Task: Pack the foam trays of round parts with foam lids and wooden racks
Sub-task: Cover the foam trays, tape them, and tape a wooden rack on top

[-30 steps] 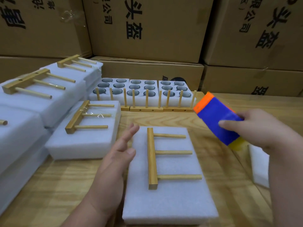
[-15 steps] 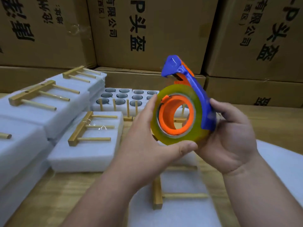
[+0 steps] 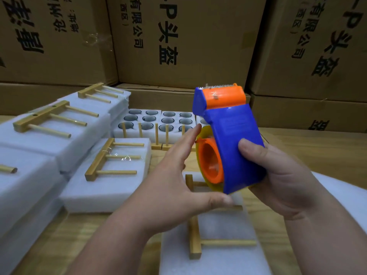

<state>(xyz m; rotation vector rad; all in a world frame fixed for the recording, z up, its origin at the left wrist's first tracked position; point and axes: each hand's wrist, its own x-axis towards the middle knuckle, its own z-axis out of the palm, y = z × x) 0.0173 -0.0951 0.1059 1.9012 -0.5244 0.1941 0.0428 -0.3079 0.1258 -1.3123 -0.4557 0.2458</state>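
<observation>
A blue and orange tape dispenser (image 3: 232,139) is gripped by the curled fingers of the right hand (image 3: 282,181); its roll is touched by the straight, spread fingers of the left hand (image 3: 178,175). Beneath, a foam lid (image 3: 218,261) bearing a wooden rack (image 3: 195,241) is seen on the worktop (image 3: 317,147), and open foam trays (image 3: 156,120) are lined up behind.

Across the top of your frame stand stacked cardboard boxes (image 3: 190,36) printed with black characters, with lower boxes (image 3: 309,114) beneath them at right; below, you see the wooden surface (image 3: 309,147) at right and lower left
</observation>
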